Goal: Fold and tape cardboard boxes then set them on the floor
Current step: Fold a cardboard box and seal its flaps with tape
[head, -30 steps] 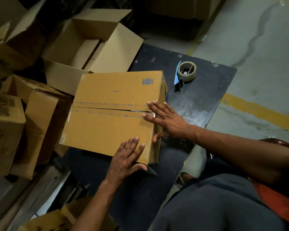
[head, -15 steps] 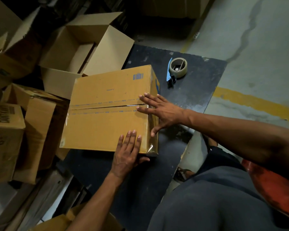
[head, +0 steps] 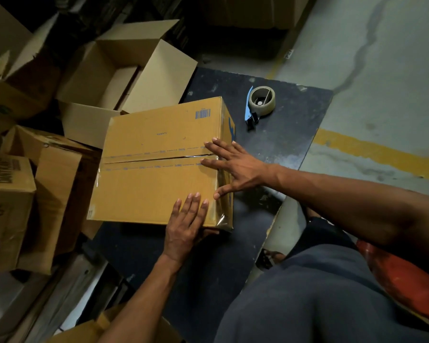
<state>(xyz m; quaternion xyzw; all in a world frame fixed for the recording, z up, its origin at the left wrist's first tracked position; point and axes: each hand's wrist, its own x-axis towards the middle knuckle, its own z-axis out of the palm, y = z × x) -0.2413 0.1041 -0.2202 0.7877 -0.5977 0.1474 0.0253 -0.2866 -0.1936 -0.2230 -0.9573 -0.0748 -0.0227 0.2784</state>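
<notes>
Closed cardboard box sits centre frame on a dark board, top seam already taped across, with clear tape wrapped over the lower-right corner.

Left hand, lower centre: fingers straight, flat on the box top at its near edge, thumb tucked under that edge. Holds nothing. Right hand, right of centre: fingers spread flat over the right end of the seam, thumb down the side face. Also grips nothing, just presses.

Handling, my read:
- empty box, so light; corrugated walls stiff, but the top flaps would flex if loaded mid-panel
- taped patches look glossy and probably slippery, bare cardboard gives better friction
- take it by two opposite side faces or under the bottom edges, palms flat; don't lift by the seam

Writing: blue barcode near the upper-right corner of the top. Small blue repeated print runs along both sides of the seam, too small to read. Box at the left edge shows dark lettering, partly cut off, unclear.

Tape dispenser with blue handle lies on the board upper right, apart from the box. Open empty box upper left.
</notes>
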